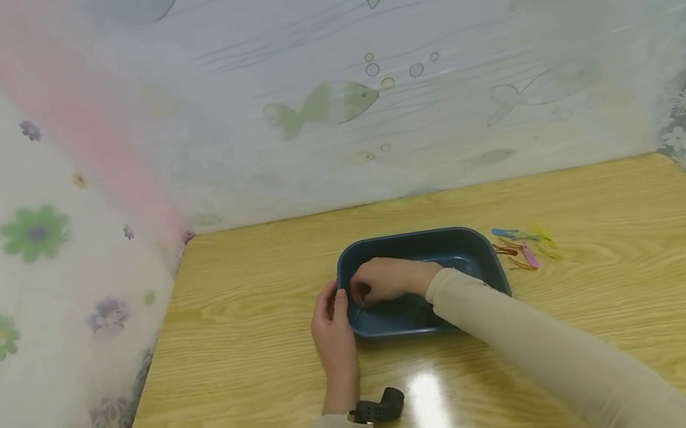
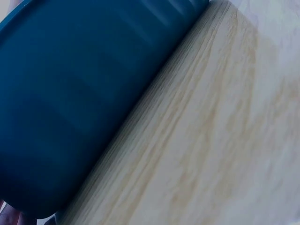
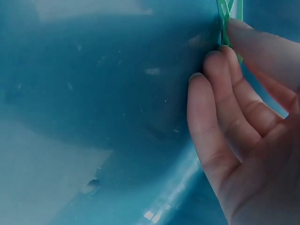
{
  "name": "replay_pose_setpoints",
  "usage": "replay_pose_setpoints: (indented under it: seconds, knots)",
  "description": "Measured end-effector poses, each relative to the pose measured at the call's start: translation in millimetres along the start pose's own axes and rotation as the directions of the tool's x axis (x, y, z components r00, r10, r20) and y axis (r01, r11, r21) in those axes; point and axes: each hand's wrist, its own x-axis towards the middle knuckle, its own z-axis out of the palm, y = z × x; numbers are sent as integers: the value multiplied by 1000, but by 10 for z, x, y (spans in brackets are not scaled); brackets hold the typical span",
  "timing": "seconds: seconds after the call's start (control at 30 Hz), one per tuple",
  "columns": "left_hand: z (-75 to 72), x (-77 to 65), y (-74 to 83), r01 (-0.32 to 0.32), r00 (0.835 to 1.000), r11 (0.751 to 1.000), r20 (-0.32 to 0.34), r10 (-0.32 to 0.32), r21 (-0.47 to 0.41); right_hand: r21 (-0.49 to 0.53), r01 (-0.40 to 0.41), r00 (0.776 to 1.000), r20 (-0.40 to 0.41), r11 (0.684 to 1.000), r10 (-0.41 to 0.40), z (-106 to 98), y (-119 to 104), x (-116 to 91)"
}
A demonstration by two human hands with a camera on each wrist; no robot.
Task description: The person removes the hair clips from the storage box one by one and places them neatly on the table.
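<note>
A dark blue rectangular plastic basin stands on the wooden table. My left hand holds its left end, with the thumb up at the rim and the other fingers along the outer wall. In the left wrist view the outer side of the basin fills the upper left, and fingertips show at the lower left corner. My right hand reaches down inside the basin at its left end. Between thumb and fingers it pinches a green hair clip, partly hidden by the fingers, close against the blue plastic.
Right of the basin lies a loose group of hair clips: a blue clip, a pink clip, a yellow clip and several brown ones. A black wrist camera sits on the left wrist. Patterned curtains hang behind the table.
</note>
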Motion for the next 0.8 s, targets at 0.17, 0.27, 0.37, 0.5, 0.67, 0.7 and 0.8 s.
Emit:
replay_pose_setpoints:
  seconds: [0.17, 0.27, 0.37, 0.5, 0.67, 0.7, 0.8]
  knots:
    - [7, -79, 200, 20, 1000, 1000, 12, -20, 3, -66, -58, 998, 0, 996, 58, -18, 3, -53]
    - [2, -122, 298, 32, 999, 999, 17, -32, 18, -148, -100, 995, -8, 984, 100, -26, -6, -92]
    - [0, -128, 305, 33, 999, 999, 11, -34, 34, -203, -132, 991, 0, 970, 135, -51, -11, -131]
    - [-6, -93, 236, 31, 999, 999, 12, -32, 32, -211, -175, 982, 27, 962, 185, -111, 21, -202]
    - [-12, -22, 49, 28, 1000, 999, 10, -28, 24, -180, -201, 977, 36, 963, 211, -195, 98, -297]
    - [-9, -18, 29, 26, 1000, 999, 6, -26, 29, -182, -200, 977, 31, 963, 209, -207, 115, -314]
    - [0, -17, -7, 18, 1000, 999, -5, -17, 42, -177, -203, 977, 21, 963, 210, -243, 145, -377]
